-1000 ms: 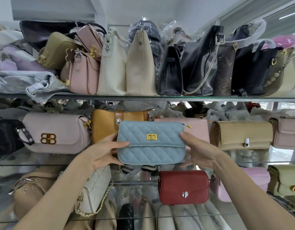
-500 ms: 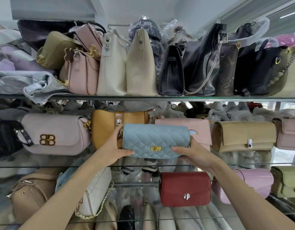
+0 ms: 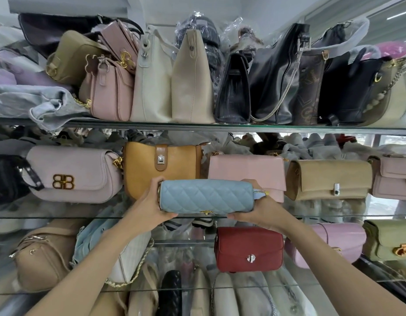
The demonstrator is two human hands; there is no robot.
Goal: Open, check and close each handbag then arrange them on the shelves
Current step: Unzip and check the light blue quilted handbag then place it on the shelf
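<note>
Both hands (image 3: 151, 206) (image 3: 256, 208) grip blue quilted bag (image 3: 204, 196) — flap shut, w/ clasp down.

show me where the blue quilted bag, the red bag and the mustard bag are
blue quilted bag (image 3: 205, 196): head view, middle of its quilted side.
red bag (image 3: 248, 245): head view, centre of its front flap.
mustard bag (image 3: 142, 169): head view, left of its front panel.

A quilted bag (image 3: 205, 196) is being held between the left hand (image 3: 151, 207) and right hand (image 3: 256, 209), in front of the middle shelf (image 3: 60, 217). Behind it, a bucket bag (image 3: 162, 167) is standing left of a flap bag (image 3: 246, 172). Below, a clasp bag (image 3: 248, 248) is sitting on the lower shelf (image 3: 179, 241).
</note>
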